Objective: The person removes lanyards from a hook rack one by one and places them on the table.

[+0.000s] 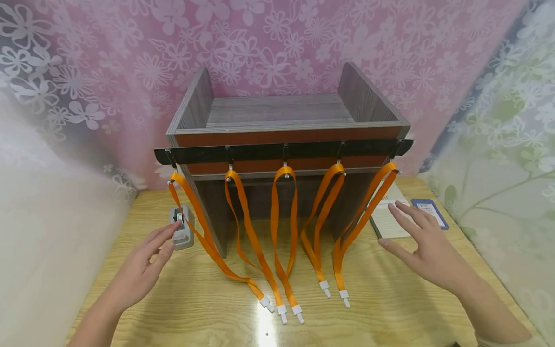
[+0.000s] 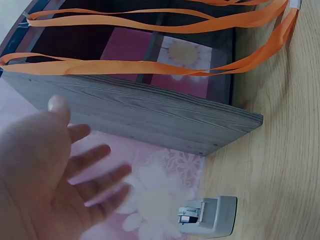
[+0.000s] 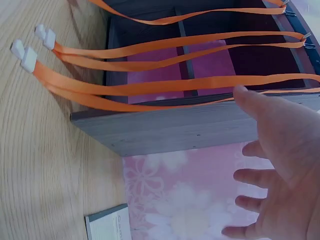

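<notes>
Several orange lanyards (image 1: 284, 217) with white plastic clips hang in a row from hooks on a black rail (image 1: 260, 152). The rail runs across the front of a grey wooden shelf unit (image 1: 277, 108), and the clip ends lie on the table. At the left, my left hand (image 1: 143, 265) is held out with loose fingers and nothing in it, beside the leftmost lanyard. My right hand (image 1: 427, 246) hovers with spread fingers to the right of the rightmost lanyard (image 1: 368, 212), also bare. In the head view it overlaps a notepad (image 1: 392, 217).
A small grey desk device (image 1: 182, 229) stands left of the unit; the left fingertips overlap it in the head view. Right of the notepad lies a blue card holder (image 1: 429, 213). Flowered cloth (image 1: 269, 43) encloses the wooden table (image 1: 208, 318) at the back and sides.
</notes>
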Demonstrator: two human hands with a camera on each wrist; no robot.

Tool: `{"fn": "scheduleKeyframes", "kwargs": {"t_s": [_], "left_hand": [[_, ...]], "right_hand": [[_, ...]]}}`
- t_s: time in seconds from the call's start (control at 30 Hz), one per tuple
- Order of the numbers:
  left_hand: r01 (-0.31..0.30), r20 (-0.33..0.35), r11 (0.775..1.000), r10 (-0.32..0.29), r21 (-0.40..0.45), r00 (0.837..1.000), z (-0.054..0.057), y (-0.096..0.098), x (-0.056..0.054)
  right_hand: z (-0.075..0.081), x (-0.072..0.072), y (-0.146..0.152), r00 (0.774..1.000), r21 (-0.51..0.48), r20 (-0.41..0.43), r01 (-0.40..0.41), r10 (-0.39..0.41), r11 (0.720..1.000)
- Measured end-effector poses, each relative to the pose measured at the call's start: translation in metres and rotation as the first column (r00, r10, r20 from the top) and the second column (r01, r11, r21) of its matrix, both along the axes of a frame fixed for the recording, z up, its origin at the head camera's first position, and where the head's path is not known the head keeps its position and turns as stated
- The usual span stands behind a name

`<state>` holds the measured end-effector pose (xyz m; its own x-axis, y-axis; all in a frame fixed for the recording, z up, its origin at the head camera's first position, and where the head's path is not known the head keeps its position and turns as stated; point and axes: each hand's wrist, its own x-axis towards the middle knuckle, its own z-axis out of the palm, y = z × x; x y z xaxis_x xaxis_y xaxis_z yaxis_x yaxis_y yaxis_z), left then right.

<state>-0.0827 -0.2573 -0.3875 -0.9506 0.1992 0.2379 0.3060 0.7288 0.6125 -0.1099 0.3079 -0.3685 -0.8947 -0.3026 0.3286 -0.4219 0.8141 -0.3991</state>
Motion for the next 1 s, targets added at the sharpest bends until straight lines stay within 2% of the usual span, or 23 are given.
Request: {"fn": "scheduleKeyframes", "kwargs": {"t_s": [0.1,0.2,0.3,0.4,0.5,0.6,0.7,0.77,0.93,1.0], "left_hand": [[-0.041,-0.076,0.996,0.047,0.074,0.996,-0.001,0.002,-0.003],[-0.084,-0.085,0.977,0.102,0.194,0.991,-0.001,0.004,-0.004],[-0.117,-0.051,0.947,0.139,0.300,0.989,0.003,0.007,-0.007],[-0.141,-0.007,0.925,0.153,0.352,0.988,0.009,0.011,-0.011],[-0.190,0.056,0.910,0.183,0.369,0.982,0.015,0.015,-0.015],[-0.246,0.133,0.885,0.210,0.396,0.969,0.021,0.021,-0.020],[-0.290,0.197,0.846,0.222,0.448,0.955,0.026,0.025,-0.025],[-0.299,0.221,0.814,0.214,0.498,0.951,0.029,0.028,-0.026],[-0.271,0.235,0.724,0.154,0.634,0.960,0.036,0.035,-0.025],[-0.266,0.243,0.696,0.134,0.667,0.961,0.038,0.039,-0.023]], "right_hand": [[0.002,-0.002,-0.004,1.000,-0.084,-0.010,0.000,-0.001,0.996],[0.003,-0.004,-0.007,0.999,-0.109,-0.048,0.016,-0.022,0.994],[0.003,-0.005,-0.010,0.994,-0.119,-0.108,0.022,-0.035,0.993],[0.002,-0.006,-0.013,0.986,-0.126,-0.165,0.002,-0.023,0.992],[0.002,-0.007,-0.015,0.985,-0.149,-0.175,-0.023,-0.003,0.988],[0.002,-0.006,-0.017,0.988,-0.188,-0.154,-0.020,-0.009,0.982],[0.004,-0.004,-0.020,0.993,-0.236,-0.119,-0.005,-0.024,0.972],[0.006,-0.004,-0.021,0.995,-0.272,-0.092,0.005,-0.031,0.962],[0.009,0.000,-0.022,0.997,-0.344,-0.032,0.054,-0.069,0.937],[0.010,0.002,-0.023,0.996,-0.366,-0.017,0.078,-0.091,0.927]]}}
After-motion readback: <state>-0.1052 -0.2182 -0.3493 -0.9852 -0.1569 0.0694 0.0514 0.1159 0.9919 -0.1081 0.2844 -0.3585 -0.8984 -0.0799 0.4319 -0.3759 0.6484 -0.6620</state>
